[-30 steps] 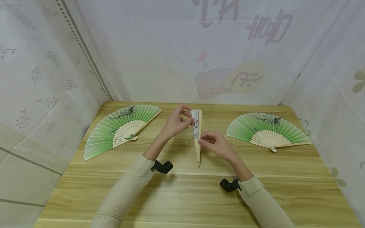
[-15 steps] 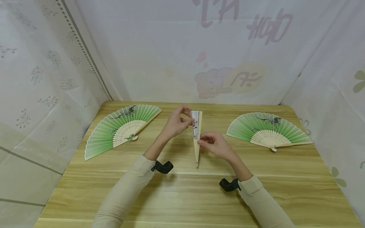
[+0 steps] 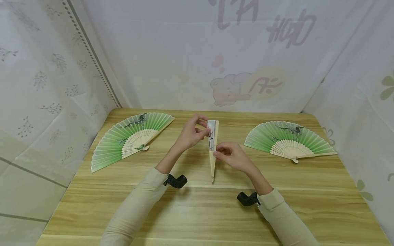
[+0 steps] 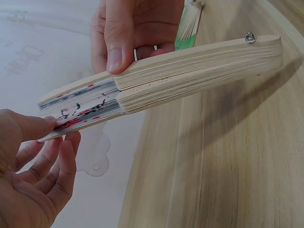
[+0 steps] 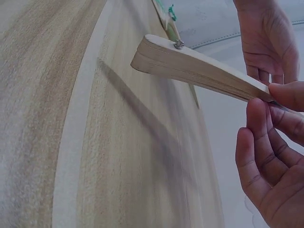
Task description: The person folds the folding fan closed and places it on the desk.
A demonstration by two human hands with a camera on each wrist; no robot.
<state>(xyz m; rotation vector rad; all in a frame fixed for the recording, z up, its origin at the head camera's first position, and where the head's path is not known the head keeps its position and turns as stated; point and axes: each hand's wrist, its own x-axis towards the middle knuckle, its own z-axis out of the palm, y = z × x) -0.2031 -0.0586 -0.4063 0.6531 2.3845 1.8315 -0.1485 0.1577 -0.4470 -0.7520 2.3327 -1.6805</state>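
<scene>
Cream-ribbed, the nearly folded fan [image 3: 211,145] lies between the hands in the head view, its long axis running away from the person: the left hand [image 3: 190,135] pinches its far, printed end, while the right hand [image 3: 234,155] grips it about midway, nearer the rivet. From the left wrist, the rivet [image 4: 250,38] end juts beyond the right hand. From the right wrist, that end stands above the counter [image 5: 47,118]; the left hand's fingertips are hidden, so its hold cannot be judged there.
</scene>
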